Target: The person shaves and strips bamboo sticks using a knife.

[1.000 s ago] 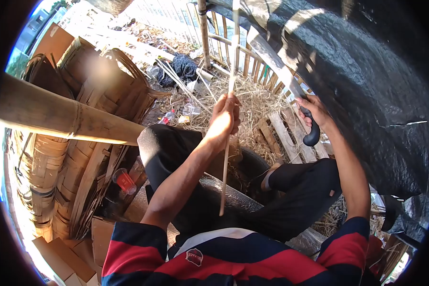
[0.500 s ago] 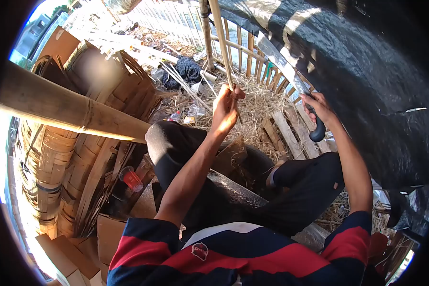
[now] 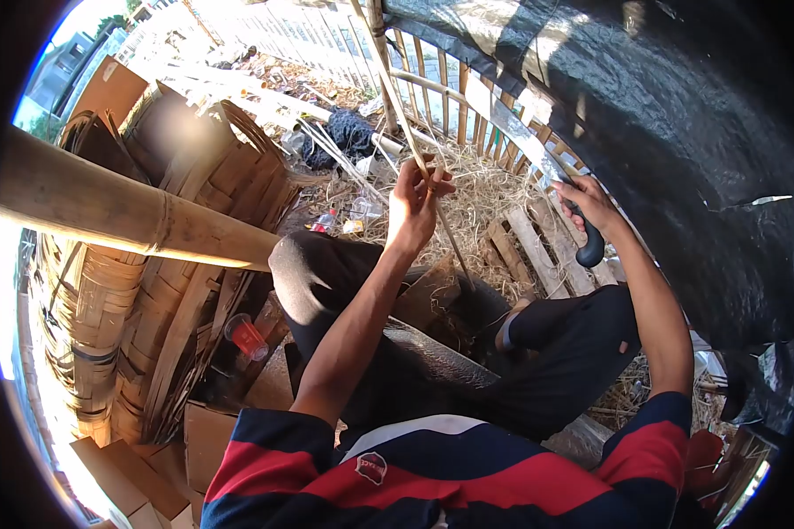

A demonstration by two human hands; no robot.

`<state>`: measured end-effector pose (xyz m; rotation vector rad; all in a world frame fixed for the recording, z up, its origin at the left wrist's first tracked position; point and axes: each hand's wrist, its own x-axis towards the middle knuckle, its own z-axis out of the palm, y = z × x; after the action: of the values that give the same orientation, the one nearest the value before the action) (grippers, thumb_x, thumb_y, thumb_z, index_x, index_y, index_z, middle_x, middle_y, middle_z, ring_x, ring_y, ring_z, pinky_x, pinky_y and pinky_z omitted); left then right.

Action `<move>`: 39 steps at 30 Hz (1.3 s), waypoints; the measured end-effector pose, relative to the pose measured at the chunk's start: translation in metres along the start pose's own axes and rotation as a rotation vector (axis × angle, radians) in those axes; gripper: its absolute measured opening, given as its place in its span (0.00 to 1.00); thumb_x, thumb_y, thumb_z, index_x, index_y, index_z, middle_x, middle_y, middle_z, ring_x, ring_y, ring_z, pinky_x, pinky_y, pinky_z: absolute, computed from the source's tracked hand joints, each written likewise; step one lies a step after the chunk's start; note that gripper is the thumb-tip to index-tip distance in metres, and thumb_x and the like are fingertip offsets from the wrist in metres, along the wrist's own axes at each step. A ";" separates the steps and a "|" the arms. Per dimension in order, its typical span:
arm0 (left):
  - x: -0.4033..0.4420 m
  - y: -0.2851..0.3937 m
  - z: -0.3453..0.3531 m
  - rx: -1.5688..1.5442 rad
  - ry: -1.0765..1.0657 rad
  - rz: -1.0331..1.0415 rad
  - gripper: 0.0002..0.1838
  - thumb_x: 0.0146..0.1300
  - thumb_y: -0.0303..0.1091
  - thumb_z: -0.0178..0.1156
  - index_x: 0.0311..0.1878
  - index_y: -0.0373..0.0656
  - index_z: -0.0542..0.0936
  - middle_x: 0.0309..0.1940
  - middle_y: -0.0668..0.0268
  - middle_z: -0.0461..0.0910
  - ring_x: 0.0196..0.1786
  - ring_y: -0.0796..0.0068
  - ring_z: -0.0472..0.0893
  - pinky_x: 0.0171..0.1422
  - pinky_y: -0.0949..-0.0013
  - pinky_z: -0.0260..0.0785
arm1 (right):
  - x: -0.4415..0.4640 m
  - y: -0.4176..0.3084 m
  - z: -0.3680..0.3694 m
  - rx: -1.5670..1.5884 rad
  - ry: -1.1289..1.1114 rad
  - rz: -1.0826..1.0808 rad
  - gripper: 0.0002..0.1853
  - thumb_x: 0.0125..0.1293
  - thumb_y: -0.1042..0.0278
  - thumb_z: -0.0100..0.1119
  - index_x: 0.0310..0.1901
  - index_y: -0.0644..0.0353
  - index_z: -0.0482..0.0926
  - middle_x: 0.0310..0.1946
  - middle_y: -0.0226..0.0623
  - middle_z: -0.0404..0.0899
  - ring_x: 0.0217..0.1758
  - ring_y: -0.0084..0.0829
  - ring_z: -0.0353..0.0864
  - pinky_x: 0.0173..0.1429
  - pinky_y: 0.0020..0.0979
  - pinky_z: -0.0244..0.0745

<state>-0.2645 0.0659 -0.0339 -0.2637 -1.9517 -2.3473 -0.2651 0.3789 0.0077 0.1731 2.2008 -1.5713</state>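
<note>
My left hand (image 3: 415, 201) is closed around a long, thin bamboo strip (image 3: 386, 81), its fingers bent about the middle. The strip slants from the top of the head view down to a dark, round shape (image 3: 478, 304) near my foot. My right hand (image 3: 591, 207) grips the black, curved handle of a machete (image 3: 513, 126). Its broad blade points up and to the left, apart from the strip. Both hands are above my bent knees. A metallic-looking surface (image 3: 437, 353) lies between my legs, partly hidden by them.
A thick bamboo pole (image 3: 150, 216) crosses at left, above woven bamboo pieces (image 3: 88, 326). Cardboard boxes (image 3: 137, 476) and a red cup (image 3: 247, 338) are below it. Black sheeting (image 3: 679, 159) hangs at right. Ahead are wooden slats (image 3: 538, 251), shavings and a bamboo fence (image 3: 454, 97).
The strip has moved down through or with my left hand, its lower end now nearer my foot and its top further left. The machete has tilted slightly lower.
</note>
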 end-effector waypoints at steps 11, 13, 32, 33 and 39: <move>0.002 0.006 -0.002 -0.157 0.032 -0.082 0.25 0.69 0.37 0.58 0.63 0.39 0.62 0.43 0.60 0.76 0.39 0.67 0.84 0.50 0.62 0.80 | 0.001 -0.008 0.004 0.019 -0.027 -0.029 0.20 0.64 0.47 0.62 0.30 0.58 0.72 0.16 0.25 0.69 0.11 0.13 0.63 0.14 0.20 0.60; 0.005 0.000 -0.006 -0.139 0.040 -0.077 0.22 0.71 0.36 0.57 0.61 0.39 0.62 0.44 0.59 0.75 0.38 0.67 0.84 0.47 0.63 0.80 | 0.002 -0.006 0.004 0.000 -0.006 -0.025 0.20 0.64 0.48 0.63 0.29 0.58 0.72 0.16 0.25 0.70 0.10 0.14 0.64 0.13 0.20 0.60; 0.005 -0.002 -0.004 -0.170 -0.039 0.078 0.09 0.74 0.33 0.51 0.50 0.39 0.69 0.38 0.61 0.77 0.37 0.72 0.81 0.47 0.65 0.78 | 0.005 -0.007 0.002 -0.069 -0.014 -0.041 0.23 0.63 0.44 0.62 0.30 0.59 0.74 0.17 0.26 0.70 0.11 0.14 0.64 0.15 0.20 0.60; 0.005 -0.001 -0.003 -0.170 -0.043 0.083 0.08 0.74 0.32 0.50 0.49 0.39 0.69 0.36 0.62 0.76 0.36 0.74 0.79 0.45 0.67 0.77 | 0.004 -0.007 0.002 -0.079 -0.021 -0.035 0.22 0.64 0.44 0.62 0.30 0.59 0.74 0.17 0.26 0.70 0.11 0.14 0.64 0.15 0.20 0.60; 0.006 -0.005 -0.007 -0.073 -0.031 0.126 0.09 0.74 0.34 0.51 0.48 0.39 0.72 0.32 0.64 0.77 0.35 0.76 0.79 0.47 0.65 0.77 | 0.003 -0.010 0.004 -0.140 -0.035 -0.058 0.20 0.65 0.49 0.62 0.29 0.59 0.73 0.16 0.25 0.69 0.12 0.15 0.65 0.14 0.22 0.61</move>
<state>-0.2714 0.0602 -0.0385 -0.4174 -1.8073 -2.3505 -0.2704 0.3717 0.0139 0.0397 2.2977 -1.4315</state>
